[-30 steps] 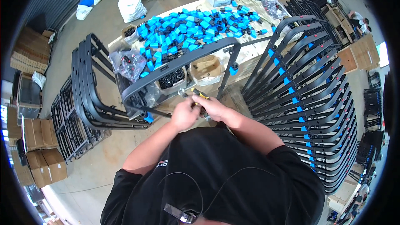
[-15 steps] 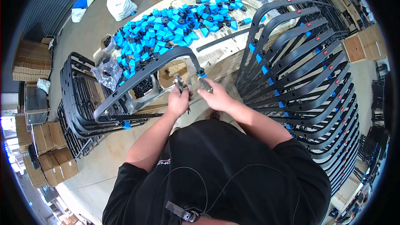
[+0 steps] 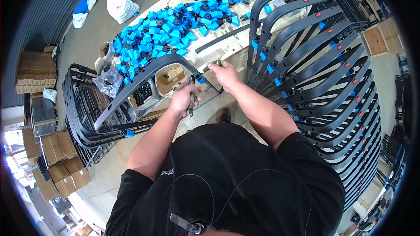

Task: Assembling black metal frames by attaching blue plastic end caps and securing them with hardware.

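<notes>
My left hand (image 3: 183, 98) is closed around a metal wrench (image 3: 191, 105), whose upper end reaches up close to a blue fitting (image 3: 200, 79). That fitting sits on the right leg of a dark grey bent tube frame (image 3: 153, 64), which arches in front of the table. On the fitting's other side, my right hand (image 3: 226, 76) grips a screwdriver (image 3: 207, 67) with a black-and-yellow handle. The screwdriver points left toward the frame, above the blue fitting. Whether either tool touches the fitting, I cannot tell.
A table (image 3: 218, 46) bears a heap of blue-and-black plastic parts (image 3: 162, 30) and a loose dark bar (image 3: 223, 38). Boxes of small black pieces (image 3: 142, 94) stand at its near edge. Many bent frames (image 3: 328, 83) crowd the right; more stacked frames (image 3: 81, 105) stand left.
My right hand has risen and turned the screwdriver toward the left. My left hand has shifted slightly left and down with the wrench. The whole view has shifted a little.
</notes>
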The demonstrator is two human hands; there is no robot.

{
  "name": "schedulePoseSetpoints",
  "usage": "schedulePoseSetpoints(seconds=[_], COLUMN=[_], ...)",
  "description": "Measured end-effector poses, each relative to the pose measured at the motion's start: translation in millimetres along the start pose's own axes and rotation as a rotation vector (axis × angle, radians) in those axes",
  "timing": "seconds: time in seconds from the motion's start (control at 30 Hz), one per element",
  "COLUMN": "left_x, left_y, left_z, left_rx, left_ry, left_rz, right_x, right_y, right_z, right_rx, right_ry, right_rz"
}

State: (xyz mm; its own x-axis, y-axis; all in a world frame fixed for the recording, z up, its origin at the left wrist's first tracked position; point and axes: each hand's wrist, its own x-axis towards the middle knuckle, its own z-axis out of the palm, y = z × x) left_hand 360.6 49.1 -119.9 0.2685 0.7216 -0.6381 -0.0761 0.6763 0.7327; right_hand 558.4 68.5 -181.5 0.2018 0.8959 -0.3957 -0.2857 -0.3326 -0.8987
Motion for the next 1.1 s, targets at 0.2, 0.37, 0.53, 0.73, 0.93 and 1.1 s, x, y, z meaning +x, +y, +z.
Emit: schedulePoseSetpoints(seconds=[0.2,0.37,0.53,0.73,0.93,1.1], left_x=[-11,-7,-2,-2,0,37], left_y=[14,14,18,5,-28,-41], left_z=[-1,-6,-13,-11,10,5], left_rx=[-0.021,-0.119,-0.352,-0.214,0.379,0.949], left_ry=[-0.074,-0.092,-0.142,-0.242,-0.043,0.089], left_rz=[-0.094,-0.065,-0.108,-0.054,0.196,-0.05], right_x=[12,23,23,28,30,17], right_y=[2,12,11,12,-25,-43], right_z=[4,2,-3,-16,-9,-1], right_rx=[0.051,0.067,0.06,-0.295,-0.566,-0.459], right_ry=[-0.03,-0.016,-0.14,-0.183,-0.253,-0.166], right_rz=[0.171,0.245,0.33,0.036,0.298,0.376])
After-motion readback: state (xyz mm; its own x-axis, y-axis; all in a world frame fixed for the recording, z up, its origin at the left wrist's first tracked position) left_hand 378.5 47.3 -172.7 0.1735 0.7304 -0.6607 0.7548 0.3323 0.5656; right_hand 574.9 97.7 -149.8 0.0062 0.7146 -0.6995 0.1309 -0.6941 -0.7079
